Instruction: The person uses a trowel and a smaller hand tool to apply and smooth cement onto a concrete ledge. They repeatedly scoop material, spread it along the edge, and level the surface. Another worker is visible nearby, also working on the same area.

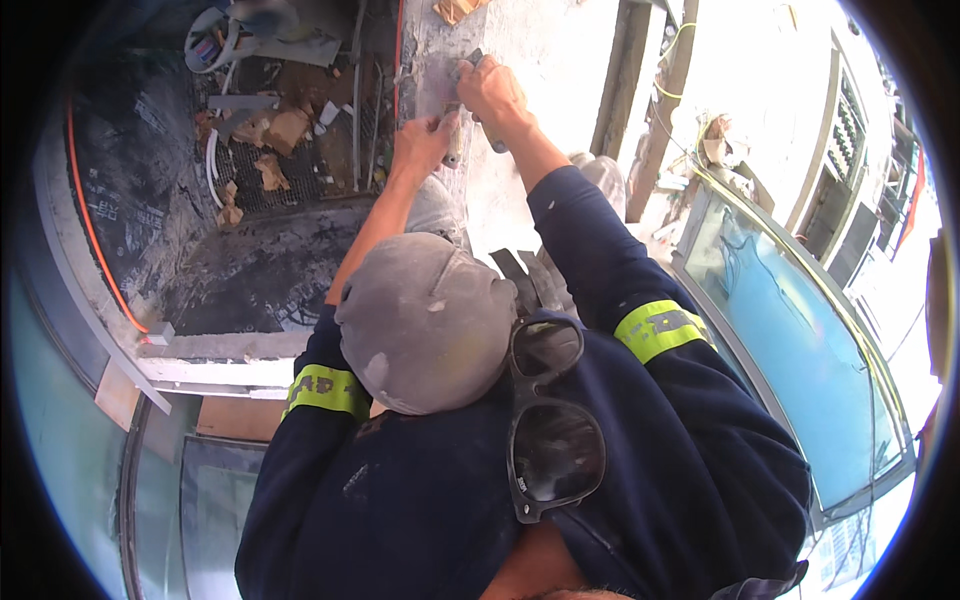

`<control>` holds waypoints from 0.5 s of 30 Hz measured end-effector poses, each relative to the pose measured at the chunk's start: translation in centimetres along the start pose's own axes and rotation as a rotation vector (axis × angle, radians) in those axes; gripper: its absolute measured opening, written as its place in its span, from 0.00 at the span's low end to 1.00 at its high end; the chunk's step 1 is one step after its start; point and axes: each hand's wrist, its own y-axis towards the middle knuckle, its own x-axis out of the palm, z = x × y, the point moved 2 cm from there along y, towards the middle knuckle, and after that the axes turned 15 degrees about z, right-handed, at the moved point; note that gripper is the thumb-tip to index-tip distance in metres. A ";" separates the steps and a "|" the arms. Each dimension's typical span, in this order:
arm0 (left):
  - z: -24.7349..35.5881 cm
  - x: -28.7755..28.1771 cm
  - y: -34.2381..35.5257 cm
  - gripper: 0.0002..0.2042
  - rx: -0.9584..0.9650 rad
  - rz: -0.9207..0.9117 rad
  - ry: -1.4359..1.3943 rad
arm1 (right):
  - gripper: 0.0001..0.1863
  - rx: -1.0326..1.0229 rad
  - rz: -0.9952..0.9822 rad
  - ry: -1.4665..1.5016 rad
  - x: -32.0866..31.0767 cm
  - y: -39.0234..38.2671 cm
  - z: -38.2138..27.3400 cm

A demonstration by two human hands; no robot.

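My left hand is closed on a pale tool handle with a small dark hole near its lower end. Just right of it and farther off, my right hand is wrapped round a second hand tool, whose handle end sticks out below the palm. A dark grey piece shows past the right fingers; whether it belongs to that tool I cannot tell. Both hands are close together over a dusty, pale concrete ledge. The tools' working ends are mostly hidden by my fingers.
My dusty grey knee rises between my arms. Sunglasses hang at my chest. Left of the ledge, a recess holds debris, with an orange cable along its far left side. A blue-tinted glass panel stands at right.
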 end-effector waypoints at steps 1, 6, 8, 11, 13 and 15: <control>0.1 -0.1 -0.2 0.24 0.003 0.013 -0.009 | 0.26 -0.011 -0.032 0.050 -0.1 -0.3 -0.1; -1.0 0.1 0.5 0.25 -0.016 -0.026 -0.001 | 0.20 0.257 -0.394 0.259 -0.2 -3.1 0.2; -1.8 0.2 1.1 0.24 -0.047 -0.045 -0.046 | 0.20 0.526 -0.347 0.521 0.1 -4.1 0.3; -2.0 0.3 1.3 0.21 0.007 -0.010 -0.020 | 0.20 0.623 -0.276 0.602 1.5 -4.3 0.6; -1.2 0.3 0.9 0.19 0.138 0.087 0.124 | 0.21 0.545 -0.293 0.610 2.8 -3.3 1.0; -0.1 0.3 0.3 0.18 0.205 0.116 0.043 | 0.14 0.044 -0.255 0.290 3.6 -1.6 1.2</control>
